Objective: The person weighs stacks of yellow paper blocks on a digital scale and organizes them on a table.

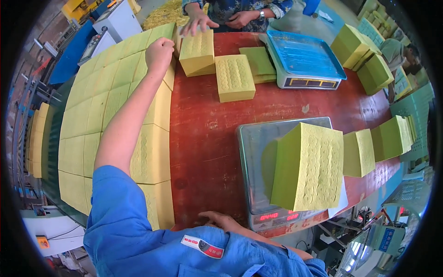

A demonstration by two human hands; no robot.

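My left hand (pixel 159 56) is closed at the far right edge of a broad block of yellow paper stacks (pixel 99 108), my arm stretched over them. What its curled fingers hold, if anything, is hidden. Low in front of my body, my right hand (pixel 221 220) hovers by the red table (pixel 207 152) with fingers stretched out, holding nothing visible. To its right, a tall yellow paper stack (pixel 318 166) with embossed rings stands on a digital scale (pixel 251 152). Two more embossed paper stacks, one at the back (pixel 197 51) and one nearer (pixel 235 76), sit beyond on the table.
Across the table a co-worker's hand (pixel 198 21) reaches over the back stack. A second scale (pixel 309 60) with a blue tray stands at the far right, beside a flat darker paper pile (pixel 258 64). More paper stacks (pixel 360 152) line the right edge. Machinery (pixel 110 21) stands behind.
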